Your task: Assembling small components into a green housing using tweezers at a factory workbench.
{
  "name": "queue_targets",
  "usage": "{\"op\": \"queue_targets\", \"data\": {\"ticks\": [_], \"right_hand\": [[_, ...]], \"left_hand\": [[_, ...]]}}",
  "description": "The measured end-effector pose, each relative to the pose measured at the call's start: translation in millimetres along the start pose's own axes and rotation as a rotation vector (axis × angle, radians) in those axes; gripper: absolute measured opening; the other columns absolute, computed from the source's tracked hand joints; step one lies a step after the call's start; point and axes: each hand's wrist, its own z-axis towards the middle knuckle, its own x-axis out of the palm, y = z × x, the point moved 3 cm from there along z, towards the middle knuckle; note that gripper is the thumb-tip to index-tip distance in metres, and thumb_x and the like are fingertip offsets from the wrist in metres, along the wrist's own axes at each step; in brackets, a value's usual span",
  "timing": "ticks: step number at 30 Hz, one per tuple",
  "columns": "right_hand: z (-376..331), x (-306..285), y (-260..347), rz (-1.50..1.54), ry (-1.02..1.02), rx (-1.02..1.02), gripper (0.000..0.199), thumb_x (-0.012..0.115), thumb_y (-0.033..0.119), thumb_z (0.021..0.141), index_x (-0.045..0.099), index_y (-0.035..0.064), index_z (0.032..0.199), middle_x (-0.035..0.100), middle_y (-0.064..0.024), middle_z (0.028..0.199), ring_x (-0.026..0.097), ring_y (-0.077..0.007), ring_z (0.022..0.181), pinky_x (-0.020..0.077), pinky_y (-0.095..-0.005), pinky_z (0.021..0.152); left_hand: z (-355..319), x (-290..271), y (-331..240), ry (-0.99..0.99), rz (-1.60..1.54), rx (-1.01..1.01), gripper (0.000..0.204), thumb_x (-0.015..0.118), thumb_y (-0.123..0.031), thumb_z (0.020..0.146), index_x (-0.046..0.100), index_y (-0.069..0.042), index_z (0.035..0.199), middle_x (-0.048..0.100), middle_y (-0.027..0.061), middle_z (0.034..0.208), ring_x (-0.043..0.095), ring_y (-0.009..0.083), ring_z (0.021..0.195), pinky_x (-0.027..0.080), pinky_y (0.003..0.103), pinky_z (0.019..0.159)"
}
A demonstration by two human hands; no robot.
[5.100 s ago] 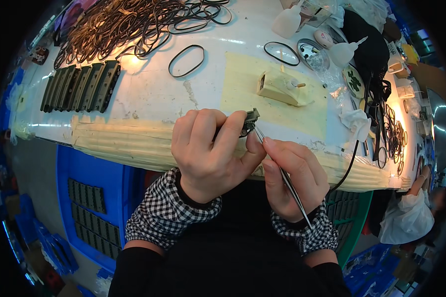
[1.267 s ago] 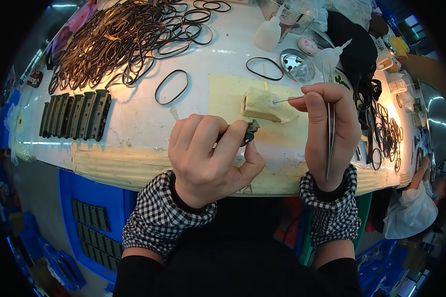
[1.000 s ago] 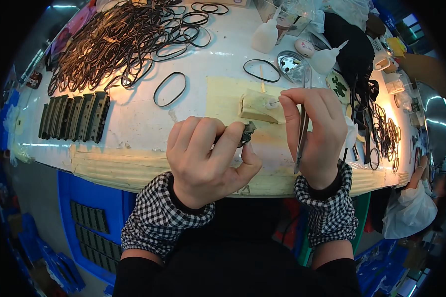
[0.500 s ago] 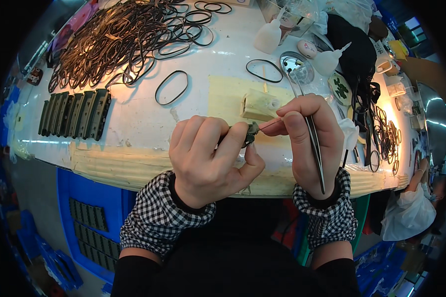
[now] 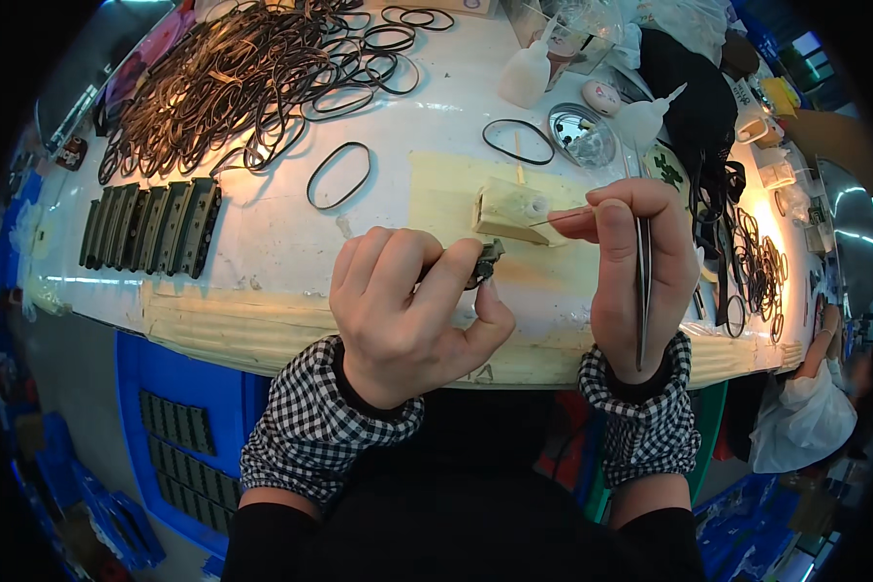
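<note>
My left hand [image 5: 403, 310] is closed, pinching a small dark green moulded part [image 5: 489, 260] between thumb and fingers; most of the part is hidden in the hand. My right hand [image 5: 640, 267] holds a thin stick [image 5: 561, 215] between thumb and forefinger. Metal tweezers [image 5: 642, 291] lie lengthwise in the same hand, held against the palm. The stick's tip is at or just over a pale, tape-wrapped block [image 5: 504, 207] with a small clear, round patch on top. Contact between them is too fine to tell.
A tangled heap of black bands [image 5: 204, 97] covers the far left. Several dark green parts [image 5: 150, 225] stand in a row below it. Two loose bands [image 5: 338, 176] lie mid-table. White squeeze bottles [image 5: 526, 76] and a clear round dish [image 5: 582, 136] stand at the far right.
My right hand has moved right and a little up, taking the stick's tip from the green part to the block. The tweezers have swung more upright. The left hand stays nearly still.
</note>
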Motion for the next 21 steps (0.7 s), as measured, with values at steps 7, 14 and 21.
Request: {"op": "queue_targets", "data": {"ticks": [7, 14, 21], "right_hand": [[7.3, -1.8, 1.0, -0.589, 0.015, -0.29, 0.013, 0.072, 0.0, 0.077, 0.065, 0.0039, 0.088, 0.06, -0.0097, 0.078, 0.059, -0.0268, 0.073, 0.0473, -0.0355, 0.063], [-2.2, -6.5, 34.9, -0.039, -0.016, -0.214, 0.006, 0.067, 0.002, 0.088, 0.064, 0.0009, 0.093, 0.063, -0.0062, 0.084, 0.059, -0.0186, 0.075, 0.0456, -0.0278, 0.068], [-8.0, 12.9, 34.2, 0.223, 0.047, 0.017, 0.002, 0.063, 0.002, 0.091, 0.062, 0.0008, 0.093, 0.062, -0.0056, 0.083, 0.057, -0.0148, 0.071, 0.0448, -0.025, 0.065]], "left_hand": [[2.8, -6.4, 6.9, -0.01, -0.478, -0.322, 0.025, 0.067, -0.005, 0.067, 0.069, 0.002, 0.09, 0.053, 0.005, 0.075, 0.051, 0.0151, 0.064, 0.043, 0.027, 0.061], [-2.1, -4.4, 9.7, 0.219, -1.362, -0.947, 0.024, 0.052, -0.006, 0.086, 0.067, 0.009, 0.097, 0.062, 0.0066, 0.083, 0.059, 0.0117, 0.075, 0.048, 0.026, 0.069], [-8.1, -2.3, -0.7, 0.339, -1.384, -1.072, 0.047, 0.047, -0.031, 0.088, 0.062, 0.01, 0.104, 0.067, 0.0124, 0.089, 0.062, 0.017, 0.08, 0.05, 0.03, 0.074]]}}
